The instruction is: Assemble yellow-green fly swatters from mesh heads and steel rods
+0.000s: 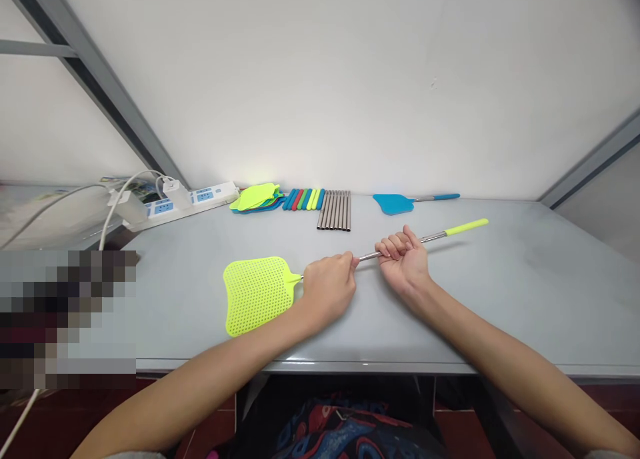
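A yellow-green fly swatter [260, 294] with a perforated head, a metal rod and a yellow-green grip spans the front of the table, tilted up to the right. My left hand [330, 284] is closed round the rod just beside the head. Farther along the rod, my right hand [404, 262] has its palm turned up and its fingers curled round the metal. The yellow-green grip [467, 226] sticks out to the right of that hand. Under my left forearm, the lower edge of the swatter head is partly hidden.
Along the wall lie stacked swatter heads [256, 198], several coloured grips [303, 199], a row of metal tubes [335, 210] and a blue fly swatter [395, 204]. A power strip [200, 199] with plugs and white cables sits at the left. The table's front edge [365, 364] runs below my wrists.
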A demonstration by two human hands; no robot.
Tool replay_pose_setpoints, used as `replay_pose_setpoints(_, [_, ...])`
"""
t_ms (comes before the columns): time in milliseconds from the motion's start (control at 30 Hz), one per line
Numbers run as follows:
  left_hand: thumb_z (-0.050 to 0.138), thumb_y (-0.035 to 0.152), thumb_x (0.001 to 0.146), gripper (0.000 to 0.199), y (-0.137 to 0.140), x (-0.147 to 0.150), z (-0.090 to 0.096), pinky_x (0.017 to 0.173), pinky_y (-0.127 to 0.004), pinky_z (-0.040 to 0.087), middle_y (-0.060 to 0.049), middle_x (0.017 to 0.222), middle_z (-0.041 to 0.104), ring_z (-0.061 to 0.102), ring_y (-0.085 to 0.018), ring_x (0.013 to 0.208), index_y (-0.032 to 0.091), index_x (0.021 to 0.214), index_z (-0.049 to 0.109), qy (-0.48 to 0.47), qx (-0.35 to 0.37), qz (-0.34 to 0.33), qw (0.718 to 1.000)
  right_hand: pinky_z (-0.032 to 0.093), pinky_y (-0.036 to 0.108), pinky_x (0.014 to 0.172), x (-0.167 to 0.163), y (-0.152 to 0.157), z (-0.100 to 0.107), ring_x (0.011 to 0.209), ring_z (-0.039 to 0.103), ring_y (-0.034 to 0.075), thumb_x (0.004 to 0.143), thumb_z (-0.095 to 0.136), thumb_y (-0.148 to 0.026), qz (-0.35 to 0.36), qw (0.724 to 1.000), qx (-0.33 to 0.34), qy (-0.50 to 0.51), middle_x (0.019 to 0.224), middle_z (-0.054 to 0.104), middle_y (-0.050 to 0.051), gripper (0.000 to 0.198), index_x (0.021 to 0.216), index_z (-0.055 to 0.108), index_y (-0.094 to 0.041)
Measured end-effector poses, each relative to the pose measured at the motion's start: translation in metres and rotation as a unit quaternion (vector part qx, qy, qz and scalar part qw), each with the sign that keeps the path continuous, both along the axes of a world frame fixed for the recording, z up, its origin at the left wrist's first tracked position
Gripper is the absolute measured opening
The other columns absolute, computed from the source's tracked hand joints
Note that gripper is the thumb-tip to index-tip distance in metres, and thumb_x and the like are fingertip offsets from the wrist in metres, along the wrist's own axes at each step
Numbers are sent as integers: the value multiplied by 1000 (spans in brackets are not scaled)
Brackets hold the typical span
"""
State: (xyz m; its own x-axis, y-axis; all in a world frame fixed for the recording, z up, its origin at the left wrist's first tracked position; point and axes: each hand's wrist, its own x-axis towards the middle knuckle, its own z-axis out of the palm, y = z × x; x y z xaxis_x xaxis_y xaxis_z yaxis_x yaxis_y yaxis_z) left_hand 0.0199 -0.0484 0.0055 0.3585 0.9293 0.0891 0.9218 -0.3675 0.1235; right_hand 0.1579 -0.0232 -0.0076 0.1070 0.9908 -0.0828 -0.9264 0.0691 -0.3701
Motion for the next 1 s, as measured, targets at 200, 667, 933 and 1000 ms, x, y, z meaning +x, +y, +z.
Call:
replay_pose_setpoints(200, [16,34,86,38,-2,3,0,51,-27,31,-2,75,62,56,-18,65,21,80,51,-19,9,-10,1000,28,21,36,-6,-5,5,34,17,8,82,34,-23,4,1000,6,7,39,11,-7,40,49,12,-18])
replay_pose_setpoints(667, [16,34,86,39,-3,7,-3,53,-27,33,-3,76,61,56,-18,67,19,82,52,-20,-10,6,1000,27,21,38,-12,-8,2,35,17,8,80,39,-23,11,1000,-26,-1,40,11,-7,40,50,12,-18])
replay_pose_setpoints(933, [17,36,86,38,7,1,-4,57,-27,34,-4,78,61,55,-18,72,19,82,51,-33,5,-27,999,31,23,42,-5,-3,1,37,22,8,80,35,-23,35,998,-59,8,41,15,-7,36,51,14,-18])
replay_pose_setpoints(1000, [17,38,86,40,9,-1,-4,57,-27,33,-4,77,61,55,-18,72,18,80,51,-37,12,-35,999,32,23,43,-4,-2,1,37,22,8,80,34,-21,35,996,-76,21,41,15,-7,35,52,14,-18])
